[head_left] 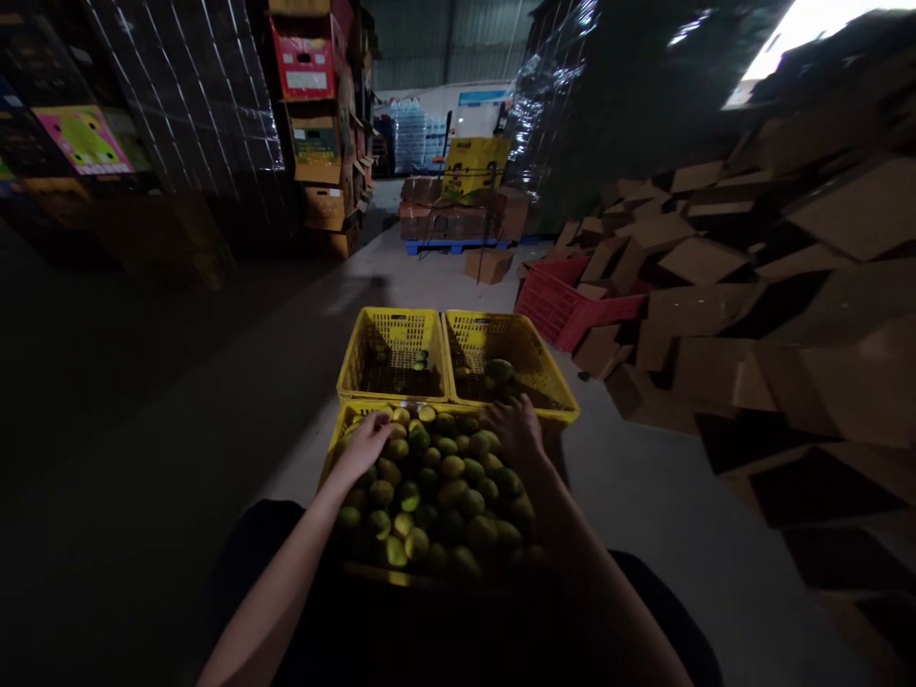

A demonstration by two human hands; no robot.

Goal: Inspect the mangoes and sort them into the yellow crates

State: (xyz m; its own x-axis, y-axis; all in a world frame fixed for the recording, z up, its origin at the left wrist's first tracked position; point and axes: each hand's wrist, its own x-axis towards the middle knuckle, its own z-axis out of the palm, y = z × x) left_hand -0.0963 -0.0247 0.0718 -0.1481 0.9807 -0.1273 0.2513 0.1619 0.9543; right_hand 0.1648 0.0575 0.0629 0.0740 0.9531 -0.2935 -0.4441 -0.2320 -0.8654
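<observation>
A yellow plastic crate (pixel 331 468) full of green and yellowish lemons (pixel 429 477) stands right in front of me, between my knees. At its far left side my left hand (pixel 367 447) reaches in, its fingers curled against a yellowish lemon (pixel 396 432). My right hand (pixel 516 429) hovers at the far right rim in shadow, fingers apart, with no fruit visible in them. Just beyond it, a blurred green fruit (pixel 499 370) shows in the back right yellow crate (pixel 548 377). The back left yellow crate (pixel 350 367) holds a few small green fruits (pixel 421 360).
Flattened and open cardboard boxes (pixel 716 315) pile up on the right around a red crate (pixel 551 305). Stacked cartons (pixel 315 143) rise at the left. Ahead, a blue pallet (pixel 450 246) carries boxes, including a yellow carton (pixel 476 167). Grey concrete floor (pixel 279 363) lies left of the crates.
</observation>
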